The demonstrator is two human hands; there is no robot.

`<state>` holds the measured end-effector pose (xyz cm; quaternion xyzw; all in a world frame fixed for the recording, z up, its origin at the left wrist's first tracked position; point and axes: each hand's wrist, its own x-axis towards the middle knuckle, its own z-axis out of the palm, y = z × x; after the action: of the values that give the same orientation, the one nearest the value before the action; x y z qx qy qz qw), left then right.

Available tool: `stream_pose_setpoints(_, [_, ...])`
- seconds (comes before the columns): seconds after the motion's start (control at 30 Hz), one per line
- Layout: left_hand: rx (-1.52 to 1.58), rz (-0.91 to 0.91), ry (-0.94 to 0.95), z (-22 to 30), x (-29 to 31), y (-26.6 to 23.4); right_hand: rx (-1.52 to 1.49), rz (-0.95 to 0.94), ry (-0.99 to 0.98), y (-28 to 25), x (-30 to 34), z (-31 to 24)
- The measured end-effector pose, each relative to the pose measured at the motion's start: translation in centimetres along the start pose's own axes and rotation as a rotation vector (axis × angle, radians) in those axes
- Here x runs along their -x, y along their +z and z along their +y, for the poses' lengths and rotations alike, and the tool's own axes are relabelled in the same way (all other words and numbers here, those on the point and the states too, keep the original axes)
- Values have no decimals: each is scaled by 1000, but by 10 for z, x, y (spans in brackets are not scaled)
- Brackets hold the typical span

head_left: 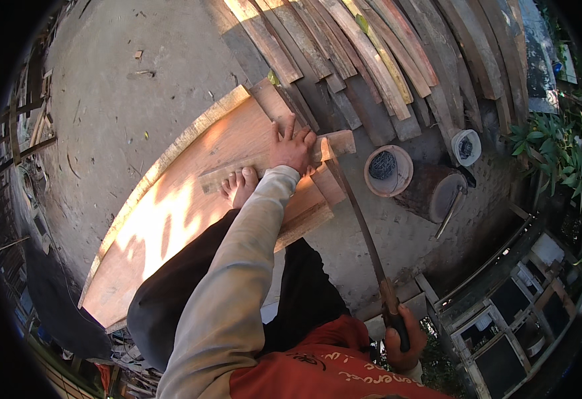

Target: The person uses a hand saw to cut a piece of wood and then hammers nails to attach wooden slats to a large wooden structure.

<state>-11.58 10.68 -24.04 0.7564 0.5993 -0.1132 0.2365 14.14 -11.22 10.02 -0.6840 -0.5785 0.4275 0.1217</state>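
A short wooden board (254,163) lies across a large plank platform with a raised edge strip. My left hand (293,149) bears down on this board and grips it across its width, fingers spread over the far side. Beside that hand, my bare foot (240,188) rests on the same board. At the lower right, my right hand (404,342) is closed around the dark handle of a handsaw (361,223). The saw's long blade runs up to the board, its tip end against the wood just right of my left hand, where a pale, freshly cut patch shows.
Rows of long planks (397,56) lie at the upper right. A bucket (389,171) with dark wiry pieces, likely nails, stands near a log stump (434,193); a smaller white container (466,147) is behind. A wooden frame (504,332) occupies the lower right, with leafy plants (557,149) beyond.
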Motion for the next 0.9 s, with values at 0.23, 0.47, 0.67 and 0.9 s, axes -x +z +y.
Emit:
stream_pose_setpoints(0.23, [89,42,61,11,-33,3,-126,170,-162,121,-286,24])
stream_pose_setpoints(0.47, [0,47,-15,-25,-26,15,-67,30,34,28,-32,12])
stream_pose_setpoints(0.67, [49,36,56,41,-2,26,-176,203,-149,89,-174,69])
stream_pose_setpoints(0.9, [-31,90,-14,5,-16,-8,-157,106,-35,29,-48,28])
